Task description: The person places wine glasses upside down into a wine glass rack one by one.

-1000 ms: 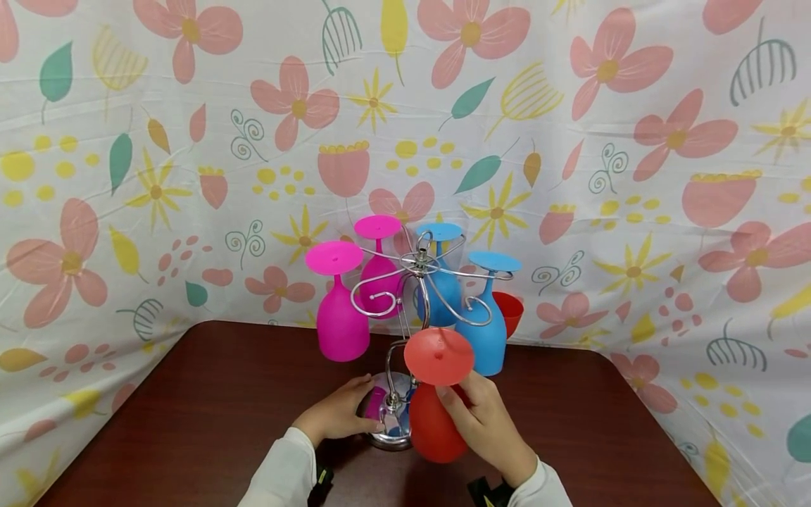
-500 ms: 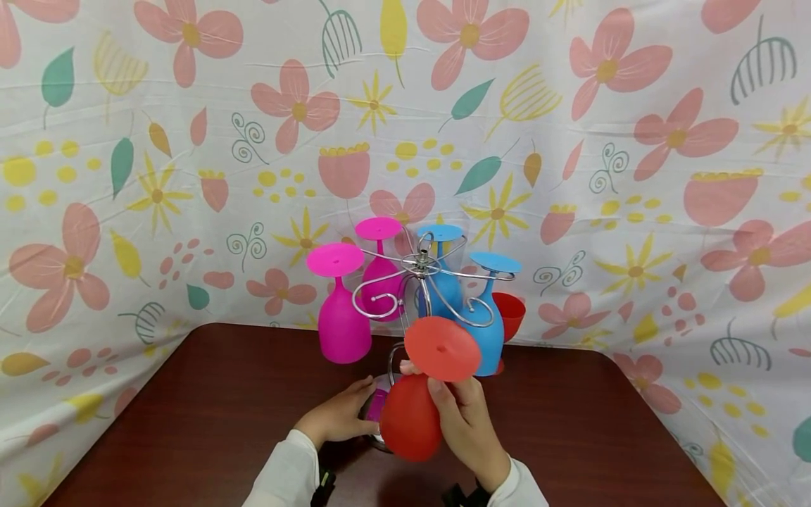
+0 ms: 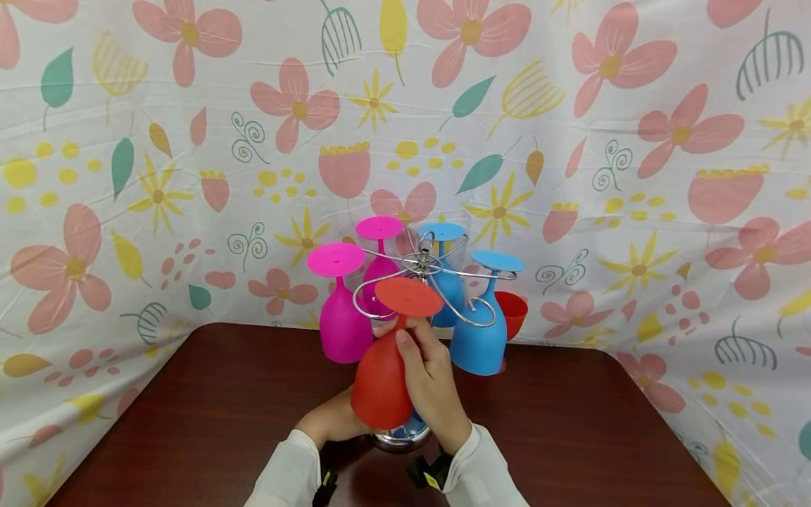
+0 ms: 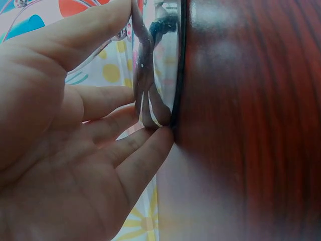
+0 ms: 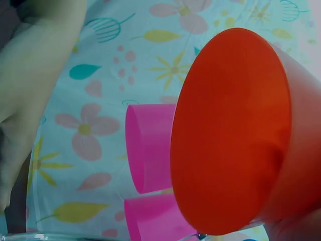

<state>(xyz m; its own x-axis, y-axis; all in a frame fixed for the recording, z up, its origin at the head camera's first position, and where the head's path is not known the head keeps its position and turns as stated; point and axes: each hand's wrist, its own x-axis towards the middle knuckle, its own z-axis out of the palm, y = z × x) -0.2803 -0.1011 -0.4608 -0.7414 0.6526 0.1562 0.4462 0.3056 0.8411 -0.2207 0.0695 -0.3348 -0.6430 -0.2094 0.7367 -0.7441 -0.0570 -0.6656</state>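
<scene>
Bright, even light fills the head view, coming from above and in front; the flowered backdrop is evenly lit and slightly washed out. The dark tabletop carries a soft sheen and only faint shadows. Straight lines bow a little toward the edges. In the left wrist view the tabletop shows a broad pale glare, the chrome base mirrors sharply, and the near palm is blurred. The right wrist view is soft, with the red cup glowing translucent.

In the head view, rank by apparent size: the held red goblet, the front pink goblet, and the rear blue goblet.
1. Red goblet, though it is nearest the camera.
2. Front pink goblet.
3. Rear blue goblet, partly hidden by the rack.
</scene>
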